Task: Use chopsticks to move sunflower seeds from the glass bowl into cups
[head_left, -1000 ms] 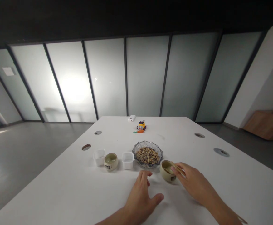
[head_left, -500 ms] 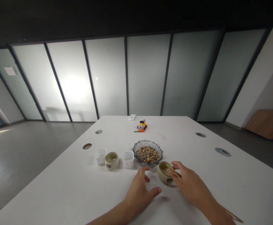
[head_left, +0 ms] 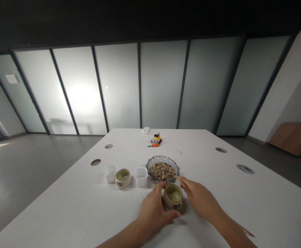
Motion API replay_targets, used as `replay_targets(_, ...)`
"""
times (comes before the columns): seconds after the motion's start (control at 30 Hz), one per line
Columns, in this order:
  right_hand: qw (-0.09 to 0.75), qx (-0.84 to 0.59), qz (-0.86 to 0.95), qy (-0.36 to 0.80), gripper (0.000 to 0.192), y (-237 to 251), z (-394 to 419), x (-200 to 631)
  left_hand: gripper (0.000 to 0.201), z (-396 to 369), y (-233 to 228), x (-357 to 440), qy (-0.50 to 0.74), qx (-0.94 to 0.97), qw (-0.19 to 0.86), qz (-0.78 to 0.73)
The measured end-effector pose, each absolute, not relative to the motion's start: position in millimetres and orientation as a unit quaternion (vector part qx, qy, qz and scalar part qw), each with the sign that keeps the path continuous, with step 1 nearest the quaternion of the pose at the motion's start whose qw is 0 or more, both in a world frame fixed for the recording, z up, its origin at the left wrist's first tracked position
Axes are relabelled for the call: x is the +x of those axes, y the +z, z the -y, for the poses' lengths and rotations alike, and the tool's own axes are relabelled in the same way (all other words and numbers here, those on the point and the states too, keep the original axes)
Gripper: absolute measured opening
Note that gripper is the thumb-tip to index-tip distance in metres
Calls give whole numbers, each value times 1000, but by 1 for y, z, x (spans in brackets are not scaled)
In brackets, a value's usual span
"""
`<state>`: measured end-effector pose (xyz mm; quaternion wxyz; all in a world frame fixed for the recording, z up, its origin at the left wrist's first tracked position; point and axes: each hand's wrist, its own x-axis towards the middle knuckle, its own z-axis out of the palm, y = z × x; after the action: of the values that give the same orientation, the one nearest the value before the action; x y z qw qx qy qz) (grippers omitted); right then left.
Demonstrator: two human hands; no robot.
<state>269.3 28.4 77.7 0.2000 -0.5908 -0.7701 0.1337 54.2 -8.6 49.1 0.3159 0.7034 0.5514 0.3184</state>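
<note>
Head view: the left hand (head_left: 152,213) is cupped around the near left side of a small beige cup (head_left: 173,196), fingers curled at its far left rim and thumb stretched along its base, touching it. The cup stands upright on the white surface (head_left: 62,213), between the 2 hands. The right hand (head_left: 199,199) lies just right of the cup, its fingers pressed together around a pair of chopsticks (head_left: 180,179); whether this hand also touches the cup's wall I cannot tell. The chopstick tips reach past the fingertips to the near rim of a glass bowl (head_left: 162,169) filled with seeds (head_left: 162,171), which sits just beyond both hands and the cup.

To the left of the left hand, farther out, stand 3 vessels in a row: a white square tub (head_left: 141,176) nearest the glass bowl, a second beige cup (head_left: 122,177) beside it, and another white square tub (head_left: 109,173) at the far end. Well beyond the hands, near the far edge, are a small toy (head_left: 156,138), an orange carrot-shaped piece (head_left: 153,145) just in front of it, and a white box (head_left: 145,130).
</note>
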Motion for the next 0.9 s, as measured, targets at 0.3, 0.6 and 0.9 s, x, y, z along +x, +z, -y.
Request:
replay_targets(0.3, 128, -588, 795, 74, 36, 77, -62, 271, 64, 9, 57, 50, 309, 727, 289, -540)
replay_targets(0.6, 126, -627, 768, 33, 40, 67, -66, 320, 63, 1, 53, 51, 344, 699, 298, -552)
replay_targets(0.9, 144, -656, 740, 20, 40, 67, -63, 365, 65, -35, 57, 65, 317, 711, 206, -593)
